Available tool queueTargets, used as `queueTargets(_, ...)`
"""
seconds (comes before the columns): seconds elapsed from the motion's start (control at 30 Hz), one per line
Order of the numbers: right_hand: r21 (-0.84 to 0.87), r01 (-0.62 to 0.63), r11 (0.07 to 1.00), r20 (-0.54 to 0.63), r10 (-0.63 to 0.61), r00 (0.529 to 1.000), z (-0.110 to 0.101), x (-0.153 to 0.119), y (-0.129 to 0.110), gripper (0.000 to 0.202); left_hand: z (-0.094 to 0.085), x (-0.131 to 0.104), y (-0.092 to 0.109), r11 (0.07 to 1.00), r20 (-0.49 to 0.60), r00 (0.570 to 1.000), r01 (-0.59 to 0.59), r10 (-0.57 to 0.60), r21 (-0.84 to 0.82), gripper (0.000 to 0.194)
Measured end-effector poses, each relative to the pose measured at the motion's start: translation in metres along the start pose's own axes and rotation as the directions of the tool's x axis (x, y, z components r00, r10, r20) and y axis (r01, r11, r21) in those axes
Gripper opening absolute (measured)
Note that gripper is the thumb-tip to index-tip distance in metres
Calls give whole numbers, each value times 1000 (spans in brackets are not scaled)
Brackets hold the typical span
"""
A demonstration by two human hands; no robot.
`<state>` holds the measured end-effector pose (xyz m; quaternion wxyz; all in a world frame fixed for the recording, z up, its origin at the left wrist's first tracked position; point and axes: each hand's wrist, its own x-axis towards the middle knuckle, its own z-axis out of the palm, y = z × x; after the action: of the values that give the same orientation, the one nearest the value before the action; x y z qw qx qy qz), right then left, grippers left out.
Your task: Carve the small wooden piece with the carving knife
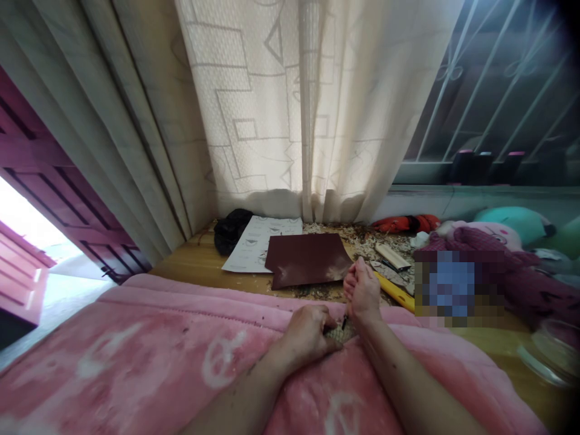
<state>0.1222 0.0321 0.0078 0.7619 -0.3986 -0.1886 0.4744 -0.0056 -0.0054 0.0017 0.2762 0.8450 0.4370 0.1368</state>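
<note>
My left hand (308, 335) is low over the front edge of a pink blanket (217, 356). Its fingers and thumb close on a small beige, textured piece (343, 333). A short black bit (345, 320) stands by that piece, between the two hands. Just right of it and higher, my right hand (364, 291) is closed with its fingers curled inward; whatever it may pinch is too small to make out. Beyond the hands lies a dark brown sheet (310, 260), its right corner close to my right fingertips. A yellow handle-like thing (394, 292) lies right of my right hand.
Pale shavings and crumbs (362, 238) litter the wooden table (190, 257). A printed white sheet (247, 254) and black bag (230, 231) are at back left. A pale block (392, 257), red-orange bundle (405, 223), plush toys (512, 220) and clear glass bowl (550, 356) are at right.
</note>
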Motion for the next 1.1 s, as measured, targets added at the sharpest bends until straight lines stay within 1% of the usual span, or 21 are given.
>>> queueTargets(0.07, 17, -52, 999, 118, 49, 992, 2, -4, -2, 35, 0, 0, -1, 1000, 0, 1000, -9, 9, -5, 16)
queueTargets(0.1, 19, -76, 997, 184, 71, 980, 3, -6, -4, 35, 0, 0, -1, 1000, 1, 1000, -10, 10, -7, 16)
queueTargets(0.2, -7, -139, 990, 370, 132, 920, 6, -11, -6, 34, 1, 0, -2, 1000, -2, 1000, -25, 25, 11, 15)
queueTargets(0.27, -40, -163, 986, 441, 164, 883, 8, -14, -6, 35, 1, -1, -2, 999, -11, 999, -39, 40, 31, 14)
queueTargets(0.33, -62, -173, 983, 462, 182, 868, 10, -15, -6, 35, 1, -1, -2, 998, -16, 999, -43, 44, 40, 15)
queueTargets(0.4, -59, -166, 984, 438, 175, 882, 10, -14, -5, 36, 1, -1, -2, 998, -10, 999, -45, 45, 46, 14)
queueTargets(0.47, -40, -142, 989, 379, 147, 914, 9, -12, -5, 37, 1, 0, -2, 998, 2, 999, -41, 41, 50, 14)
queueTargets(0.57, -25, -94, 995, 262, 97, 960, 8, -10, -3, 40, 0, -1, -2, 999, 9, 999, -33, 33, 37, 14)
queueTargets(0.67, -20, -37, 999, 132, 39, 990, 6, -7, -1, 41, 1, -1, -2, 999, -1, 999, -38, 38, 31, 16)
queueTargets(0.77, -19, 12, 1000, -6, -12, 1000, 1, -2, 2, 39, 3, 0, -3, 998, -11, 999, -36, 36, 42, 17)
queueTargets(0.83, -15, 35, 999, -101, -36, 994, -3, 2, 4, 39, 4, 0, -4, 999, -17, 999, -32, 33, 40, 17)
queueTargets(0.9, 3, 34, 999, -164, -33, 986, -6, 5, 5, 39, 4, 1, -4, 999, -19, 999, -29, 30, 32, 17)
queueTargets(1.0, 32, 11, 999, -182, -5, 983, -8, 7, 4, 39, 4, 1, -4, 999, -18, 999, -27, 27, 31, 14)
queueTargets(1.1, 70, -30, 997, -94, 37, 995, -7, 4, 0, 38, 4, 1, -3, 999, -25, 999, -21, 22, 46, 14)
